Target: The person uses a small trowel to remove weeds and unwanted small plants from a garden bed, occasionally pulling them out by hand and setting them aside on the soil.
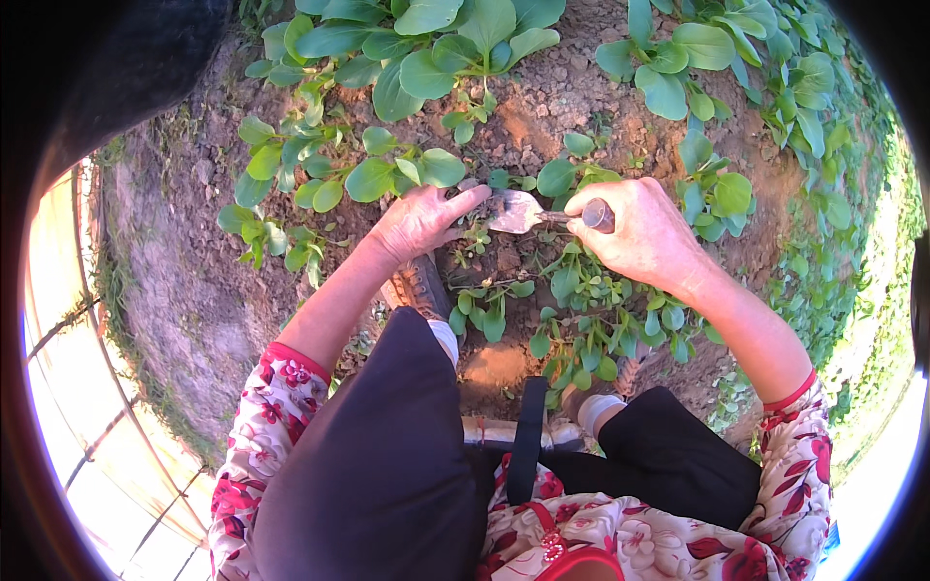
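Note:
My right hand is closed around the handle of a small hand trowel, whose soil-marked metal blade points left, low over the soil. At the blade's tip is my left hand, its thumb and fingers spread around a clod of soil and small weeds; whether it grips any of them cannot be told. Just beyond my left hand grows a leafy green seedling. Another leafy plant stands behind the trowel. Small weeds lie below the blade.
Larger leafy greens grow at the far side. Low plants fill the ground between my feet. My brown shoe rests on the soil close to my left hand. A wire fence runs along the left edge, and grass borders the right.

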A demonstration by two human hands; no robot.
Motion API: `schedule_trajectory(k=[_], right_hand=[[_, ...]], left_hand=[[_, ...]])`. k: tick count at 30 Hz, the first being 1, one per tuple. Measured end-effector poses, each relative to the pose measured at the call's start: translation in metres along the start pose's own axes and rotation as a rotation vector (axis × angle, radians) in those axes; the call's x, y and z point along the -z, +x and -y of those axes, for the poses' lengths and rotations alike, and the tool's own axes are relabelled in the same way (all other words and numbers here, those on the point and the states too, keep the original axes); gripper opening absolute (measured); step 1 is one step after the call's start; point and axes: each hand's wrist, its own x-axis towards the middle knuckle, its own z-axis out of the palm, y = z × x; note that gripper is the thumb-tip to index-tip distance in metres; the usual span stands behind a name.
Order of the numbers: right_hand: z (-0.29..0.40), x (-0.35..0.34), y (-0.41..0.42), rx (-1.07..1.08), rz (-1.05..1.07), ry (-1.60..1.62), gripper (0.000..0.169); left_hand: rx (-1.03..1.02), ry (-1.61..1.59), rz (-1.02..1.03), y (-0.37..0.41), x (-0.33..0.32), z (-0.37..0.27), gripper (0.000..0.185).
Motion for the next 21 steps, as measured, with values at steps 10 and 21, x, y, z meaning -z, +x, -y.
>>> schedule_trajectory(k=[10,21], right_hand=[[-0.039,-0.047,-0.032,0.272,0.123,-0.306,0.02],[-0.054,-0.093,-0.008,-0.103,0.002,0.292,0.015]], left_hand=[[-0.005,0.116,0.126,-0.026,-0.004,-0.009,0.028],[-0.126,0.239,0.237,-0.027,-0.009,-0.019,0.042]])
